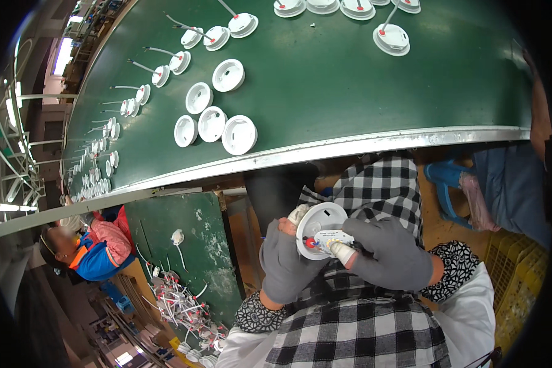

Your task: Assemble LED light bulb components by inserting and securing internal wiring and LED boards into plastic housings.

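Over my lap, my left hand (pixel 286 265) is closed round the rim of a white round lamp housing (pixel 325 213), whose hollow side faces up. My right hand (pixel 391 254) pinches a small white module (pixel 335 235) at the housing's opening, its wrapped thumb pressing on top. A red round part (pixel 311 242) and some thin wires show beside the module inside the housing. Both hands wear grey fingerless gloves, with white wrapping on some fingertips. The undersides of the housing and module are hidden.
Beyond my lap runs a green conveyor belt (pixel 325 86) with a metal edge (pixel 349 143). Several white cups (pixel 239 135) and corded lamp housings (pixel 391 40) stand on it. A side table (pixel 208 257) holds piled wired parts (pixel 181 300). A co-worker (pixel 98 248) sits at left; yellow crates (pixel 514 270) stand right.
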`<state>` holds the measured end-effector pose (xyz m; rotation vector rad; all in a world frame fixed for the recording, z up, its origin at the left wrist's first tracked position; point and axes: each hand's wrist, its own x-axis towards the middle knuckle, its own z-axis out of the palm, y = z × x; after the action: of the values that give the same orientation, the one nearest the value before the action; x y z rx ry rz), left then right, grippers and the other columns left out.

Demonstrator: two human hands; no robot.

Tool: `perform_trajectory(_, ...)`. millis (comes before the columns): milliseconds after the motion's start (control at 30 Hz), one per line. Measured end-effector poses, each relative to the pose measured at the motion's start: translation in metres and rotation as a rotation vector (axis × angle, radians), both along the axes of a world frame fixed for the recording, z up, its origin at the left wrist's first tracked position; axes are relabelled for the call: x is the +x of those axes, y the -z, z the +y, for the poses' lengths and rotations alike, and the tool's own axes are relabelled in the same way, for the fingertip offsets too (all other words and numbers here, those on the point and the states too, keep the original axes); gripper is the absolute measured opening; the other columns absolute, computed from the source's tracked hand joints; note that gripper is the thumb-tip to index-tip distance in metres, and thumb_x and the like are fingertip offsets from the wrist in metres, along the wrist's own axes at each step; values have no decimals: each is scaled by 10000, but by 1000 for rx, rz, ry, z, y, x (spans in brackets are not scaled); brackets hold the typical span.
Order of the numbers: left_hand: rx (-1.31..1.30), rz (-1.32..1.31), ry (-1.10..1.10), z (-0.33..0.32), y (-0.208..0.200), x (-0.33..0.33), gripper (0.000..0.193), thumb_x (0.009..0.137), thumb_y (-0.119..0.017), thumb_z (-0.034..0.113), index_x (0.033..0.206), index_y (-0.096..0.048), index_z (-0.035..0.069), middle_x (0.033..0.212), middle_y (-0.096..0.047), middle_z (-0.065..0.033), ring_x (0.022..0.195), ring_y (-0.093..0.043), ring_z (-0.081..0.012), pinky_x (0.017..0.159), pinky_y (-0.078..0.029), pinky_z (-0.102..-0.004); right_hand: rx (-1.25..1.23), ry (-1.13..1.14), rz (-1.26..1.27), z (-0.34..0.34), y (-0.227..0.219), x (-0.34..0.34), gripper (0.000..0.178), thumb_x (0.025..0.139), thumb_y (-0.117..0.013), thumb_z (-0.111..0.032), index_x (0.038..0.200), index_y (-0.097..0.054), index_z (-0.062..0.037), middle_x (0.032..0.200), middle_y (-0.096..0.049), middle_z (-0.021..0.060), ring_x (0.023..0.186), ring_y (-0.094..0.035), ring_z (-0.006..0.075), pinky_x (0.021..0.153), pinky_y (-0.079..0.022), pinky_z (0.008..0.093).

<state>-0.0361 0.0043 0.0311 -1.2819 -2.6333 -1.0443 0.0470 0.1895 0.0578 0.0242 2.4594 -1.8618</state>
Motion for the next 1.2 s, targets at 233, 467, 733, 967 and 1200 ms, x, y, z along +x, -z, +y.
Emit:
perform_trajectory(233, -86, 83, -30, 3, -8, 1, 671, 625, -856, 230, 1155, -520, -8, 917, -586, -128, 727, -616, -286, 599, -493, -372, -38, 122, 62, -17, 7, 4, 318, 872, -593, -205, 1112, -535, -6, 691, -607, 161, 517, -606, 292, 475, -476, 373)
perform_trajectory(467, -118, -49, 26, -7, 4, 6, 804, 660, -845, 235, 1291, -426, -34, 1188, -570, -165, 1012, -622, -298, 892, -497, -372, 4, 143, 113, -26, 23, 9, 404, 867, -631, -264, 1142, -501, 2, 699, -593, 177, 528, -599, 287, 484, -474, 382)
perform_trajectory(733, 75, -466, -54, -2, 10, 13, 538, 809, -684, 217, 1244, -445, 12, 1144, -601, -133, 1012, -623, -237, 857, -514, -355, 203, 128, 154, -8, 27, 1, 867, 709, -747, -450, 1351, -370, -4, 1108, -409, 190, 1015, -506, 327, 826, -443, 455)
perform_trajectory(967, -84, -590, 86, -19, -3, -5, 676, 755, -729, 95, 1334, -397, -15, 1197, -579, -194, 1047, -627, -292, 895, -492, -351, 327, 180, 238, -15, 37, 9, 929, 645, -773, -481, 1330, -392, 17, 1112, -453, 177, 832, -611, 266, 611, -528, 314)
perform_trajectory(1200, -75, -849, 193, -37, 6, -11, 336, 815, -602, 95, 1115, -585, -56, 1110, -626, -185, 948, -656, -269, 822, -490, -332, 379, 152, 282, -16, 32, 13, 924, 617, -788, -466, 1275, -409, 60, 1081, -476, 157, 810, -615, 212, 572, -516, 252)
